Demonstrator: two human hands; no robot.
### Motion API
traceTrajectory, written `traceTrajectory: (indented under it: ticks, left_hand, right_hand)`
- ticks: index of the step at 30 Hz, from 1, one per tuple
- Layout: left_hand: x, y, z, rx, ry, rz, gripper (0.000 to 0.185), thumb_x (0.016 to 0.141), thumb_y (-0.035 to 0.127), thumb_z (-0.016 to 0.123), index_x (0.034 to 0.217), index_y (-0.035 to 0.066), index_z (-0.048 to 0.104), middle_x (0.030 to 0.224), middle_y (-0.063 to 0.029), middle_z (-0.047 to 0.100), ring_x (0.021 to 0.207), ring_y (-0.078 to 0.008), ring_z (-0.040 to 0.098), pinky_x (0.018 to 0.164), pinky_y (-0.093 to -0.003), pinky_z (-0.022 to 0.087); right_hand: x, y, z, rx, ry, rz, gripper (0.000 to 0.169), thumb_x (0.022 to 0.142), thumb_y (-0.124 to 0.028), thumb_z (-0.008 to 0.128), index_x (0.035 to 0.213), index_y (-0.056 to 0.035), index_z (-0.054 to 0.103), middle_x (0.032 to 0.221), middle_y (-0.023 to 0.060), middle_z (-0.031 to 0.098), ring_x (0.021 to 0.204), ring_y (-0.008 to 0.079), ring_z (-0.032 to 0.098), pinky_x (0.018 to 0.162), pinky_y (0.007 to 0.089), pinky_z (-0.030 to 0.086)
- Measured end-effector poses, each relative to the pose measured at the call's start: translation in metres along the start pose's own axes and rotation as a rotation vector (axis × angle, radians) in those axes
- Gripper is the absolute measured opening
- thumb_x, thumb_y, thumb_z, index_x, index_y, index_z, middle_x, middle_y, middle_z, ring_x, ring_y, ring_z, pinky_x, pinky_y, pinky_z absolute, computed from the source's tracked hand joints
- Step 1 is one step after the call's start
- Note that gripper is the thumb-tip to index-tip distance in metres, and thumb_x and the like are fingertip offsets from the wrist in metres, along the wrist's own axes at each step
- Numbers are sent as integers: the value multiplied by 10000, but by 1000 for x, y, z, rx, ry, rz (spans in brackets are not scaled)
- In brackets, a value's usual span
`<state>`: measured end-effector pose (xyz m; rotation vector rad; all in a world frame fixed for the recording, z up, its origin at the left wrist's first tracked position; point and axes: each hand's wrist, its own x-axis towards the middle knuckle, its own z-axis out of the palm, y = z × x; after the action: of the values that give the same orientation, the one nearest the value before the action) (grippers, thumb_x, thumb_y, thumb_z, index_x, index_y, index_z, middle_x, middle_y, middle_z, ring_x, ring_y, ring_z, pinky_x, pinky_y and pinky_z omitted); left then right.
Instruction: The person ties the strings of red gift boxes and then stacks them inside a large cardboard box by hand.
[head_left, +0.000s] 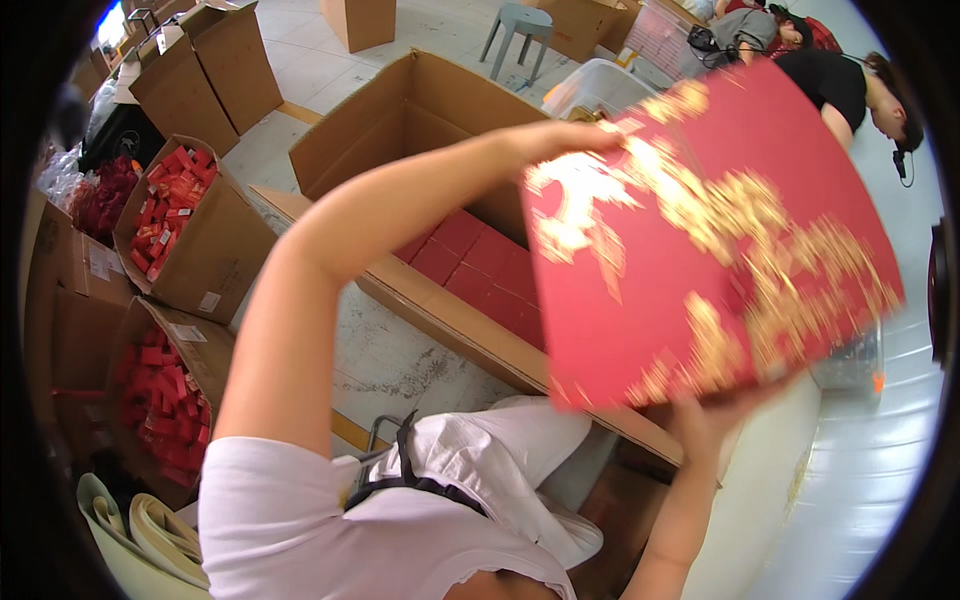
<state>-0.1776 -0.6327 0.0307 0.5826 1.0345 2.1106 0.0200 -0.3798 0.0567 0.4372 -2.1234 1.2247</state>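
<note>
A large red box with a shiny gold pattern is held up at the right, tilted, over an open cardboard carton. Motion blurs it, and only its broad face shows, so its depth is unclear. My left hand grips its upper left edge, the fingers partly lost in glare. Its lower edge rests in my right hand, whose fingers go partly behind it. Below, the carton stands with its flaps spread. Red boxes lie packed in rows inside it; the raised box hides the carton's right part.
Two cartons at the left hold small red packets. Tall cartons and a grey stool stand farther back. A clear plastic bin is behind the raised box. Two people bend over at the upper right. Rolled sheets stand at lower left.
</note>
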Motion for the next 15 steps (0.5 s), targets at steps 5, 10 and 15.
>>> traceTrajectory:
  ticks: [5, 10, 15]
  left_hand:
    - [-80, 44, -119, 266, 656, -298, 676, 866, 633, 416, 1266, 93, 486, 1205, -87, 578, 1010, -171, 608, 905, -343, 482]
    - [-122, 27, -203, 361, 786, -346, 706, 897, 635, 314, 1340, 96, 429, 1320, -72, 495, 1169, -163, 495, 996, -350, 392]
    - [-160, -57, -288, 346, 788, -366, 749, 905, 652, 193, 1389, 106, 364, 1432, -124, 347, 1312, -216, 336, 1077, -365, 262]
  right_hand:
    - [38, 59, 136, 68, -443, -111, 1261, 621, -239, 850, 1441, -66, -94, 1503, 128, -63, 1323, 276, 265, 952, 416, 457]
    - [34, 93, 243, 285, -597, -30, 1155, 646, -240, 823, 1453, -59, 17, 1450, 296, 62, 1351, 434, 146, 1084, 437, 237]
    - [23, 92, 288, 360, -806, -25, 1091, 704, -242, 784, 1463, -125, 9, 1474, 285, -48, 1385, 407, 28, 1070, 440, 287]
